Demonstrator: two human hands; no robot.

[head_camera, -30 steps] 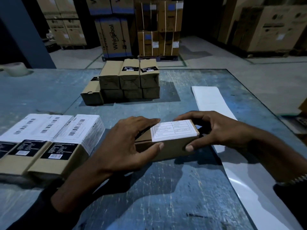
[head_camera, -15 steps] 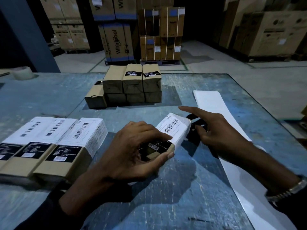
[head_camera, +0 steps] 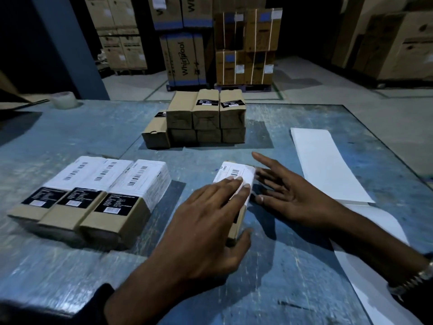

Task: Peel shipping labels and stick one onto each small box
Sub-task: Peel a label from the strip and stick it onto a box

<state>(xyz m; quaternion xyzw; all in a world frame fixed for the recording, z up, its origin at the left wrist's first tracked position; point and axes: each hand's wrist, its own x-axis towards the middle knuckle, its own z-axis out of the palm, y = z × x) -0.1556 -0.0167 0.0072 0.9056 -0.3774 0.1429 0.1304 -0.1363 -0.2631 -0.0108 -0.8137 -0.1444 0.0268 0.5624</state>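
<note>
"Whirlpool" runs up a tall carton (head_camera: 185, 59); "CRED" heads the label (head_camera: 235, 174) on the small box (head_camera: 236, 221).

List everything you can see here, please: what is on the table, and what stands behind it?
Labelled boxes: three, brown with white labels, side by side, near left.
Box in hand: one, brown, white label, centre.
Unlabelled boxes: seven visible, brown, stacked, far centre.
Label sheets: white strip, right side.
Tape roll: one, pale, far left.
Table: blue, worn.
Large cartons: brown, stacked on the floor behind.
Left hand: fingers flat on the label.
Right hand: open beside the box.
</note>
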